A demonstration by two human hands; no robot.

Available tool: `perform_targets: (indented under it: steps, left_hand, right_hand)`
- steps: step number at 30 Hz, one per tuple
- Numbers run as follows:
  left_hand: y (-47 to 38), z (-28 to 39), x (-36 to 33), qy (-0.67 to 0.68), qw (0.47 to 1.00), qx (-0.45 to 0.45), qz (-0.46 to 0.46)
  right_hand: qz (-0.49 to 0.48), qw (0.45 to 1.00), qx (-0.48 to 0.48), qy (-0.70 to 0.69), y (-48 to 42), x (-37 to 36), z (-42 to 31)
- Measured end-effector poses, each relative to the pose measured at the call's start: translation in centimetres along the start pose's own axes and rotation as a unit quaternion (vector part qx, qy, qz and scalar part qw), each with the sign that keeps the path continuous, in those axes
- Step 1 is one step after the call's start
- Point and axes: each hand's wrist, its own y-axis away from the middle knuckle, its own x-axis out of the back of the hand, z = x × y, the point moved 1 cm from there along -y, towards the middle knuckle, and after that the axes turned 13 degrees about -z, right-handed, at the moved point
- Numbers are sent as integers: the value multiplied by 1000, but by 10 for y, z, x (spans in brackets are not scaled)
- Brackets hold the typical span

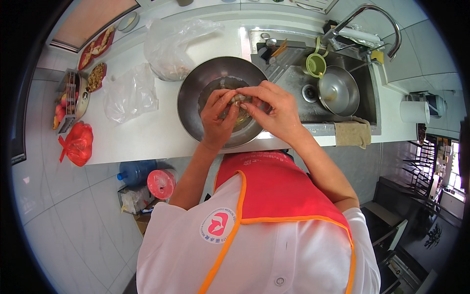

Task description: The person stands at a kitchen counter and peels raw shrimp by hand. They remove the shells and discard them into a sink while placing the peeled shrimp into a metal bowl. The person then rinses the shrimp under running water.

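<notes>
Over a dark wok (191, 92) at the counter's front edge, my two hands meet at the fingertips. Pinched between them is a small greyish food piece (240, 97) that looks like a raw shrimp; the fingers cover much of it. My left hand (219, 119) grips it with thumb and fingers from the left. From the right, the thumb and forefinger of my right hand (277, 108) close on the same piece. Shallow liquid (210, 87) lies in the wok, with some greyish bits in it. My hands hide part of the wok's contents.
Behind the wok stands a clear plastic bag (167, 47) with food in it; another clear bag (130, 93) lies left. The sink (293, 82) at right holds a steel bowl (339, 92) of water and a green strainer (315, 65). A tied red bag (79, 143) sits at the left edge.
</notes>
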Motion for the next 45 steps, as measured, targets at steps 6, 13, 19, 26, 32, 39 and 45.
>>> perform_targets:
  steps: [6,13,19,26,32,39,45]
  left_hand:
    - [-3,8,4,-32,999,-11,-29]
    - [-7,12,5,-41,998,-26,-31]
    - [-5,12,5,-58,997,-24,-51]
    - [-2,16,-3,-10,999,13,-39]
    - [0,17,-5,17,999,22,-34]
    - [3,16,-7,10,999,3,-32]
    - [2,17,-5,-3,999,-2,-37]
  right_hand:
    - [3,997,-20,-78,0,0,4]
    - [-1,1000,26,13,-4,9,-2]
    - [-1,994,61,93,-4,12,-5]
    - [17,999,3,-28,4,2,7]
    - [32,998,-10,-60,5,1,7]
    - [31,994,-47,-98,10,3,6]
    - [15,997,-15,-71,10,9,1]
